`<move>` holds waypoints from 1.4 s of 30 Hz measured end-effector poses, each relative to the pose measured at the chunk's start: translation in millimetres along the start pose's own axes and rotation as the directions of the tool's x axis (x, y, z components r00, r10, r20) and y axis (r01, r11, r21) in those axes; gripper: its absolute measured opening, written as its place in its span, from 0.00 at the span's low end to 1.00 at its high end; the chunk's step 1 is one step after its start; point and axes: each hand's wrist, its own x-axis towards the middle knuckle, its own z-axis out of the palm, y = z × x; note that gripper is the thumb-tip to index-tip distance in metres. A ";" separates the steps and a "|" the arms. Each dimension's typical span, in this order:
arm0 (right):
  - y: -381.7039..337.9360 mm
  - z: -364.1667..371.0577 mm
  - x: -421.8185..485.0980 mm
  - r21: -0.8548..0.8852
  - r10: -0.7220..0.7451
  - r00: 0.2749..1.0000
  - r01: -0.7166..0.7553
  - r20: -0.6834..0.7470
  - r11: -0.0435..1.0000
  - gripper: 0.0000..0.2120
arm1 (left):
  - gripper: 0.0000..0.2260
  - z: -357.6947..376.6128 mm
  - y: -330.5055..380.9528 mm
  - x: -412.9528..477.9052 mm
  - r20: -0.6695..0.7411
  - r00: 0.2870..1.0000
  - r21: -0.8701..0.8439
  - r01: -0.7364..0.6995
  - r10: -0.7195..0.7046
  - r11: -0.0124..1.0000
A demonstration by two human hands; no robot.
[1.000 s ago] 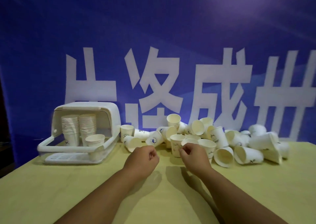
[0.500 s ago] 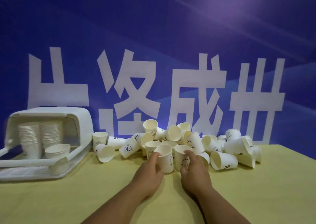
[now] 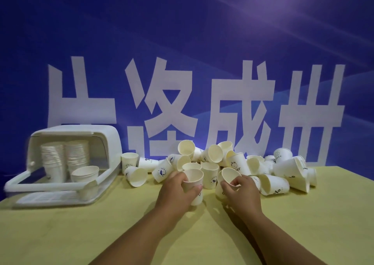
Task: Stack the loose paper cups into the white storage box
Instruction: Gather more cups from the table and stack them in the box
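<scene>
Your empty fists have reached the pile (image 3: 212, 157). Your left hand (image 3: 178, 191) now grips an upright cup (image 3: 193, 180). At its 3 o'clock, your right hand (image 3: 240, 191) grips a tilted cup (image 3: 229, 176).

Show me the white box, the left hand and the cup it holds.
white box (image 3: 113, 145): head view, right side wall.
left hand (image 3: 176, 193): head view, middle of its back.
cup (image 3: 192, 176): head view, inside its open mouth.

White plastic storage box (image 3: 113, 143) motion-blurred; nested cup stacks (image 3: 53, 159) inside it uncountable. Right of the box, loose white paper cup pile (image 3: 271, 183): rear cups hidden, prints mostly unreadable. Left hand (image 3: 176, 191), right hand (image 3: 240, 191) each cover part of a gripped cup; forearms cropped at the bottom.
</scene>
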 end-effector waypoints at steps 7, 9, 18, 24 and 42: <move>-61.9 24.8 -12.6 0.118 -0.098 0.992 0.088 0.081 0.989 0.14 | 0.19 -64.7 -26.6 8.7 -0.071 0.995 0.037 0.069 -0.066 0.997; -81.3 42.0 -16.3 0.183 -0.119 0.985 0.095 0.123 0.978 0.14 | 0.22 -81.1 -37.6 7.8 -0.099 0.991 0.029 0.090 -0.087 0.995; -144.7 124.1 -24.1 0.411 -0.137 0.957 0.020 0.257 0.911 0.25 | 0.34 -155.5 -83.9 21.0 -0.281 0.954 -0.072 0.091 -0.108 0.993; -182.8 173.3 -25.5 0.569 -0.141 0.946 -0.054 0.292 0.821 0.31 | 0.33 -206.8 -102.6 49.0 -0.488 0.869 -0.158 0.001 -0.079 0.987; -241.7 258.2 -29.8 0.734 -0.138 0.949 -0.123 0.284 0.668 0.32 | 0.32 -245.0 -158.6 58.2 -0.289 0.914 0.011 0.302 -0.286 0.953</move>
